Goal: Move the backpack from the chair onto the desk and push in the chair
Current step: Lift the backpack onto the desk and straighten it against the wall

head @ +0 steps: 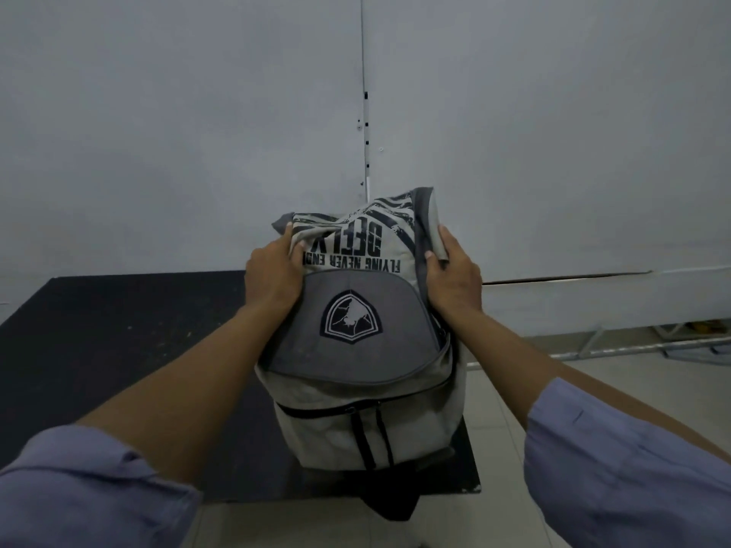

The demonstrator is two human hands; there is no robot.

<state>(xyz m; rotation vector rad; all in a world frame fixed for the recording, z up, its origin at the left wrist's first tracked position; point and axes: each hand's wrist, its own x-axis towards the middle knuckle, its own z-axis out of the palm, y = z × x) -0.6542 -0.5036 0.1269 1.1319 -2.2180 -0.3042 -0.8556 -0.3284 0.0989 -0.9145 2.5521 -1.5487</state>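
Note:
A grey and off-white backpack (356,350) with black lettering and a shield badge lies on the right end of the black desk (118,350), its far end propped toward the wall. My left hand (271,276) grips its far left side. My right hand (451,276) grips its far right edge, thumb over the fabric. A dark strap (389,506) hangs off the desk's near edge. The chair is out of sight.
A grey wall (197,132) stands right behind the desk. To the right lies a pale tiled floor (514,409), with a white baseboard and metal frame pieces (672,342) along the wall. The desk's near right corner (476,488) is chipped.

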